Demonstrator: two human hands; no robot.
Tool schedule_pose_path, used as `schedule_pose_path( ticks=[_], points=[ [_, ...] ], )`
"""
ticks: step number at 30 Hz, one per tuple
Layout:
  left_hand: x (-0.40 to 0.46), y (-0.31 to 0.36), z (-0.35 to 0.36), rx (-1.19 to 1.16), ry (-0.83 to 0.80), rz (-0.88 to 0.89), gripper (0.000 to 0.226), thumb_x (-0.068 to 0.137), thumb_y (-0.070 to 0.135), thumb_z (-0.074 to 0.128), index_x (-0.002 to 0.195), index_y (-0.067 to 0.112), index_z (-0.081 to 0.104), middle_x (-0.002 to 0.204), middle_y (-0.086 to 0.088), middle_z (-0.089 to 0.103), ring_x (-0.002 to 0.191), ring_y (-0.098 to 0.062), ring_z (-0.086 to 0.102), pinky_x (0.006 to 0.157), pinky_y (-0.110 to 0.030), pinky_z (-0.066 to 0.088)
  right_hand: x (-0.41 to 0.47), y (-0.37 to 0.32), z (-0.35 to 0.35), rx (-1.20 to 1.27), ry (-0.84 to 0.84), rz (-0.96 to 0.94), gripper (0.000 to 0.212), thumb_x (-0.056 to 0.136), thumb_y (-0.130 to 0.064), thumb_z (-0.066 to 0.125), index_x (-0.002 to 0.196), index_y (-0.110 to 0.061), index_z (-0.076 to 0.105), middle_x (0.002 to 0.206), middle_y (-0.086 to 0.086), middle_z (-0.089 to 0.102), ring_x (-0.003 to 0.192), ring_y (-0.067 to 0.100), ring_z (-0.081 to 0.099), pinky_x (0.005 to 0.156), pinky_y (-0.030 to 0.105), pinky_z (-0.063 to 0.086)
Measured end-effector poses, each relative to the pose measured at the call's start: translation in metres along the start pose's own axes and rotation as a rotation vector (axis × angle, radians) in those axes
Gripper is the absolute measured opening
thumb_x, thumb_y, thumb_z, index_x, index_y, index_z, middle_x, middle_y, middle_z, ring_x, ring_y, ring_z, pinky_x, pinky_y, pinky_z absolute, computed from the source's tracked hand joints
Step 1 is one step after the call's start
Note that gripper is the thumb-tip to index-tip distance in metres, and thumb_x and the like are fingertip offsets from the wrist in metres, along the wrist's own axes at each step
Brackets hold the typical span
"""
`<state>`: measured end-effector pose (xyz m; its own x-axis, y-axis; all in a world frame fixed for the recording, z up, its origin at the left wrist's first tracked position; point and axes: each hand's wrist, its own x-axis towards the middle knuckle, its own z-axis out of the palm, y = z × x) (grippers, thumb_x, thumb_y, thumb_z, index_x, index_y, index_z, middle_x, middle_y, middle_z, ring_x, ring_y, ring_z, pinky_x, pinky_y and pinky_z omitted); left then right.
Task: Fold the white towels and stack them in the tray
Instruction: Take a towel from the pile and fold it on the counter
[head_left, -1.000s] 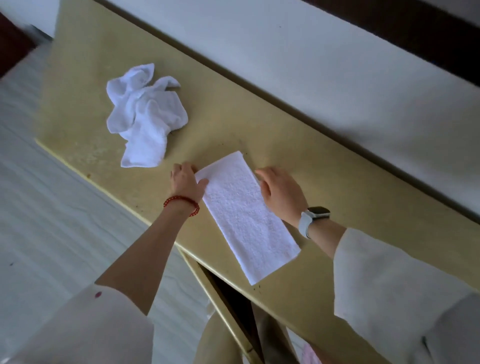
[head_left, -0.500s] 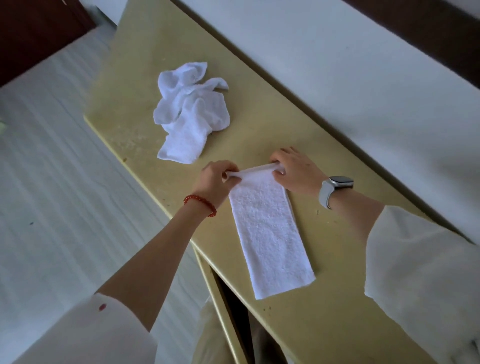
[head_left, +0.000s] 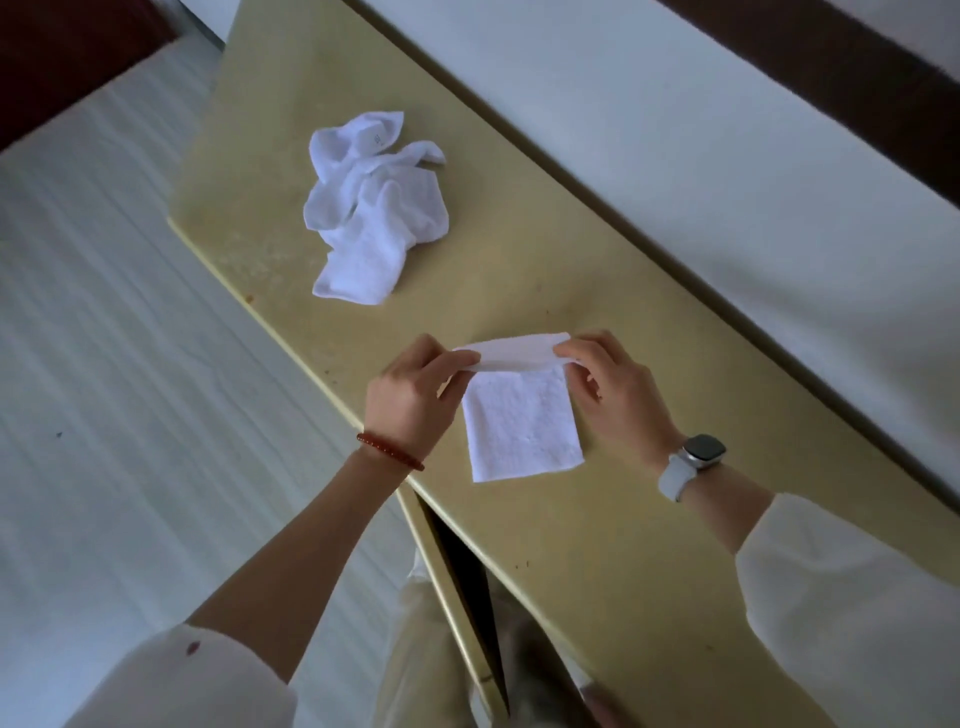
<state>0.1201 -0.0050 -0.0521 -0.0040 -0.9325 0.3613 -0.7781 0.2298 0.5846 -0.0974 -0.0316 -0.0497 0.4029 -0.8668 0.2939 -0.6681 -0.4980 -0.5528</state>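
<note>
Two hands work at the near edge of a yellow table (head_left: 649, 519). Left hand (head_left: 410, 395) and right hand (head_left: 618, 395) each pinch a far corner of a narrow white towel (head_left: 522, 426), drawing it over itself, seemingly mid-fold. Next, those corners should meet the near edge squarely. Beyond lies a crumpled towel heap (head_left: 376, 208). No tray is visible.

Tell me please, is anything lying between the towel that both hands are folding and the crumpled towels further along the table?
Nothing visible does. The left hand and right hand pinch the far edge of the folded towel. Between it and the crumpled towels there is only bare table. No tray is in view.
</note>
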Motion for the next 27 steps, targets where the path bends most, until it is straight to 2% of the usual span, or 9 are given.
schedule_pose_path(
  ticks=[4, 9, 13, 17, 23, 27],
  points=[
    [-0.045, 0.002, 0.003, 0.054, -0.101, 0.103, 0.014, 0.079, 0.019, 0.059, 0.078, 0.020, 0.073, 0.061, 0.000, 0.057, 0.047, -0.015, 0.053, 0.035, -0.022, 0.041, -0.045, -0.005, 0.010, -0.005, -0.063, 0.046, 0.015, 0.084, -0.012, 0.045, 0.094, -0.021, 0.052, 0.097, -0.001, 0.058, 0.062, 0.014, 0.052, 0.044, 0.032, 0.047],
    [-0.080, 0.005, 0.015, 0.043, -0.177, 0.048, 0.019, 0.080, 0.022, 0.056, 0.078, 0.019, 0.075, 0.064, 0.002, 0.059, 0.050, -0.013, 0.054, 0.034, -0.018, 0.038, -0.074, 0.002, 0.016, -0.105, -0.096, 0.013, 0.017, 0.079, -0.003, 0.053, 0.089, -0.017, 0.058, 0.091, 0.002, 0.063, 0.079, 0.012, 0.054, 0.045, 0.032, 0.047],
    [-0.092, 0.005, 0.022, 0.055, -0.181, 0.039, 0.018, 0.080, 0.020, 0.056, 0.078, 0.017, 0.073, 0.066, 0.002, 0.060, 0.054, -0.012, 0.056, 0.034, -0.018, 0.039, -0.086, 0.006, 0.018, -0.115, -0.140, -0.007, 0.016, 0.080, -0.005, 0.049, 0.089, -0.014, 0.058, 0.092, 0.003, 0.063, 0.074, 0.021, 0.059, 0.052, 0.030, 0.048],
    [-0.096, 0.002, 0.026, 0.073, -0.180, 0.043, 0.017, 0.080, 0.020, 0.054, 0.076, 0.015, 0.070, 0.070, 0.003, 0.061, 0.067, -0.008, 0.050, 0.037, -0.017, 0.038, -0.089, 0.007, 0.021, -0.119, -0.176, 0.027, 0.016, 0.081, -0.009, 0.046, 0.090, -0.017, 0.055, 0.093, 0.003, 0.063, 0.064, 0.023, 0.058, 0.045, 0.029, 0.044],
    [-0.102, -0.002, 0.029, 0.093, -0.203, 0.093, 0.016, 0.081, 0.022, 0.055, 0.075, 0.016, 0.070, 0.072, 0.004, 0.064, 0.070, -0.010, 0.057, 0.040, -0.019, 0.042, -0.091, 0.007, 0.021, -0.147, -0.194, 0.045, 0.018, 0.081, -0.010, 0.042, 0.086, -0.015, 0.058, 0.091, 0.002, 0.062, 0.066, 0.019, 0.056, 0.043, 0.025, 0.039],
    [-0.105, -0.004, 0.031, 0.091, -0.189, 0.089, 0.017, 0.080, 0.022, 0.056, 0.074, 0.014, 0.070, 0.072, 0.003, 0.065, 0.078, -0.007, 0.049, 0.043, -0.018, 0.043, -0.093, 0.011, 0.025, -0.136, -0.188, 0.045, 0.019, 0.082, -0.010, 0.041, 0.086, -0.012, 0.060, 0.092, 0.003, 0.060, 0.075, 0.020, 0.055, 0.048, 0.027, 0.043]
  ],
)
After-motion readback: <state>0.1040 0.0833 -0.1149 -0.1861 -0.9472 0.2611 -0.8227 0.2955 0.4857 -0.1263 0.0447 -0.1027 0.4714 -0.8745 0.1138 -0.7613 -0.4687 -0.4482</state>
